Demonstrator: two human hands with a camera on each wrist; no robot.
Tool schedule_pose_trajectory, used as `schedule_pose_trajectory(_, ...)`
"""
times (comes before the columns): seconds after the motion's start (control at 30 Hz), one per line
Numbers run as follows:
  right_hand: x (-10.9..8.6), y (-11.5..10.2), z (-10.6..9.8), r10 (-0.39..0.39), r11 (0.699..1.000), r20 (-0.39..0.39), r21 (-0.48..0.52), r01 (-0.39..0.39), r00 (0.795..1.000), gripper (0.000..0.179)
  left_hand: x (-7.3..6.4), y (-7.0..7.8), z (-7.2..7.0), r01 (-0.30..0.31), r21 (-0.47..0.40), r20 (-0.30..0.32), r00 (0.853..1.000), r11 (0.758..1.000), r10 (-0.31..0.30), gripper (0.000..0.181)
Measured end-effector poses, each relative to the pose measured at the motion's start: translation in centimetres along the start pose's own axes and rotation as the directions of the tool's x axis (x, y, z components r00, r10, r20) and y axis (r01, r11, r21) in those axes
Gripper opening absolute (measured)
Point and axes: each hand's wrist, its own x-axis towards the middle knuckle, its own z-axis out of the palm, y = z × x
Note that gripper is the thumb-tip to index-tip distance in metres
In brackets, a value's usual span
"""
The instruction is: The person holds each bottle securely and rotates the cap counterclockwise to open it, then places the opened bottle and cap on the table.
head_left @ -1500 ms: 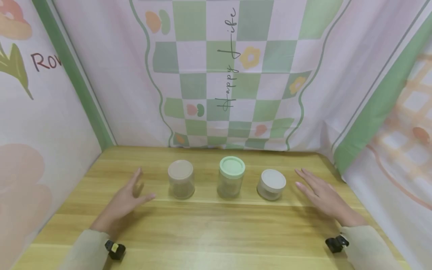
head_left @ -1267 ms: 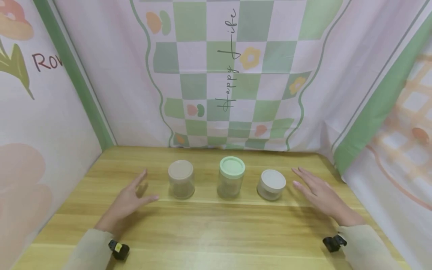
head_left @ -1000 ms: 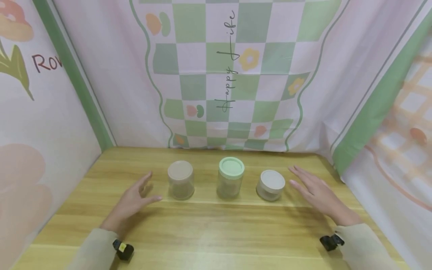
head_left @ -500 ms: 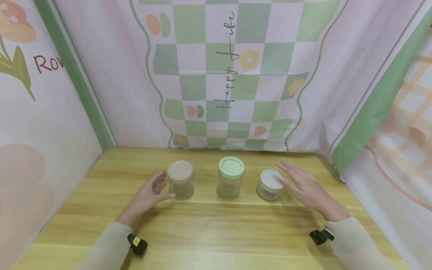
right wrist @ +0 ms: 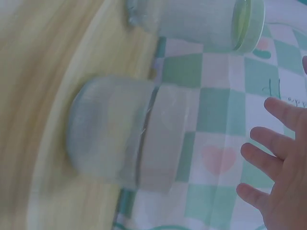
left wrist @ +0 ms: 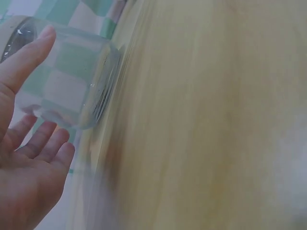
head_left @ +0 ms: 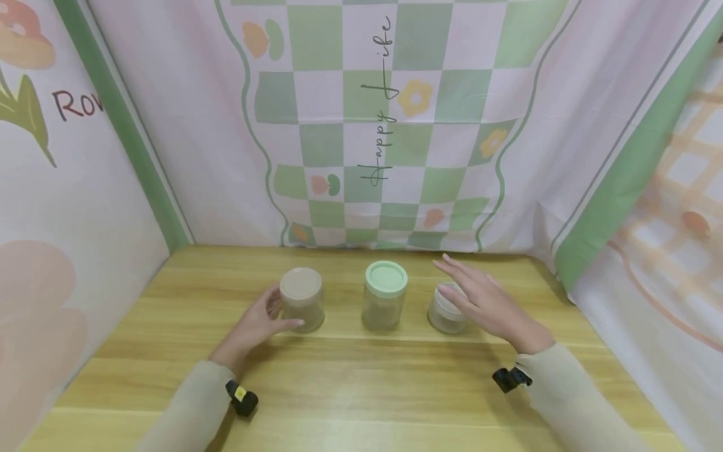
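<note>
My left hand [head_left: 257,323] is at the left side of a clear jar with a beige lid [head_left: 302,298]. In the left wrist view its thumb [left wrist: 33,55] passes in front of the glass and the other fingers bend loosely beside it; contact is hard to tell. A taller clear jar with a mint-green lid [head_left: 385,298] stands upright in the middle. At the right, my right hand [head_left: 488,304] hovers with fingers spread above the short jar with a white lid [head_left: 446,319], partly covering that lid. In the right wrist view the fingers are apart from this short jar [right wrist: 120,134].
The jars stand in a row on a wooden table [head_left: 350,389]. Behind it hangs a checkered curtain [head_left: 373,125], with printed cloth at both sides. A small black camera [head_left: 241,398] sits on the left wrist and another black camera [head_left: 511,380] on the right.
My left hand has moved right, up to the beige-lidded jar. The right hand has moved left and away from me, over the white-lidded jar. The jars have stayed in place.
</note>
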Motion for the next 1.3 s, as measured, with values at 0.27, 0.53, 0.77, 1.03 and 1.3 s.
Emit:
schedule_pose_trajectory(0.27,2.7,-2.2,0.6,-0.09,0.995,0.002,-0.033,0.09,0.996,0.053,0.5,0.3,0.4,0.042,-0.002,-0.001,0.999,0.999,-0.042,0.11)
schedule_pose_trajectory(0.53,4.9,-4.7,1.7,-0.151,0.988,0.005,-0.039,0.151,0.988,0.054,0.9,0.6,0.6,0.025,-0.036,0.02,1.0,0.999,-0.025,0.111)
schedule_pose_trajectory(0.77,7.1,-6.5,3.2,-0.207,0.978,-0.001,-0.016,0.207,0.978,0.055,0.8,0.6,0.8,0.039,-0.032,0.013,0.999,0.999,-0.039,0.109)
schedule_pose_trajectory(1.03,8.9,-9.0,4.8,-0.238,0.971,0.001,-0.017,0.238,0.971,0.057,0.8,0.4,1.0,0.036,-0.027,0.017,0.999,0.999,-0.035,0.11)
schedule_pose_trajectory(1.3,10.5,-11.6,6.8,-0.307,0.952,-0.021,0.004,0.307,0.952,0.055,0.8,0.5,0.9,0.055,-0.046,0.017,0.998,0.997,-0.055,0.11)
